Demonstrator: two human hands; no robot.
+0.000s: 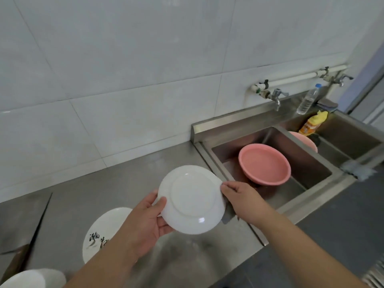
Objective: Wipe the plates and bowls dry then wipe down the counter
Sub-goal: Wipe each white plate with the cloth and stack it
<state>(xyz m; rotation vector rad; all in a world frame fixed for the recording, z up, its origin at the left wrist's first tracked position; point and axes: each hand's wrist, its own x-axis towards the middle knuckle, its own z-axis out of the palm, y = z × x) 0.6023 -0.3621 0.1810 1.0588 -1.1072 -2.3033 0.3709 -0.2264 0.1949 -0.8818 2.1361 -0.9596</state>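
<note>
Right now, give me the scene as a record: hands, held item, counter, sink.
left hand: grips white plate at its lower-left rim
right hand: pinches the plate's right rim
white plate: held above steel counter, underside toward camera
steel counter: plate with calligraphy lies on it
sink: pink basin inside

Printed plate (97, 231) partly hidden, white dishes (29, 278) cut off at corner

Pink basin (264, 163) in steel sink (239, 142)
</note>
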